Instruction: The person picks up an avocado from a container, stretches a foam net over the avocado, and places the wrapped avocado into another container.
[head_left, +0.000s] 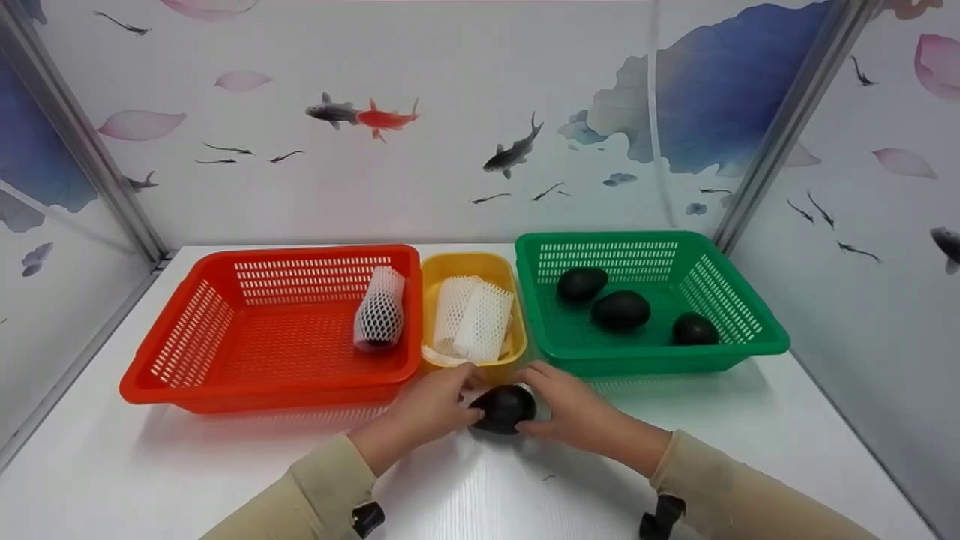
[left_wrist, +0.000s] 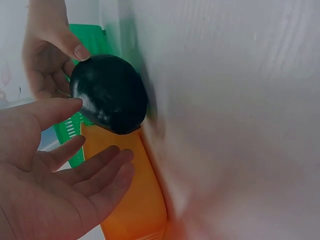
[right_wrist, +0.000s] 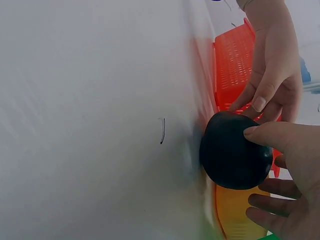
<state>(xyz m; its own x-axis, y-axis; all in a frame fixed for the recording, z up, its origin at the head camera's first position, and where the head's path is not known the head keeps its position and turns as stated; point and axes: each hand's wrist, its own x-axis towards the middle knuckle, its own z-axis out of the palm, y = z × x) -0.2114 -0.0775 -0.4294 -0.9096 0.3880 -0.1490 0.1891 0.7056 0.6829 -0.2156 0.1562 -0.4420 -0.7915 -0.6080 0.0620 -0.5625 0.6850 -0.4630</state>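
A dark, smooth, egg-shaped avocado (head_left: 504, 409) is between the two hands at the table's near middle. The right hand (head_left: 566, 405) holds it from the right, thumb on the near side and fingers around the far side. From the left, the left hand (head_left: 435, 405) touches it with the thumb; in the left wrist view its other fingers (left_wrist: 102, 172) are loosely spread, away from the skin. Just behind the hands, a yellow basket (head_left: 429, 289) contains white foam net sleeves (head_left: 484, 322). Whether the avocado (right_wrist: 235, 152) rests on the table cannot be told.
To the left, a red basket (head_left: 285, 337) holds one dark avocado in a white foam net (head_left: 380, 311). On the right, a green basket (head_left: 645, 361) holds three bare avocados. A thin dark mark (right_wrist: 162, 131) lies on the white table (head_left: 480, 495). Printed panels (head_left: 450, 202) enclose the back and sides.
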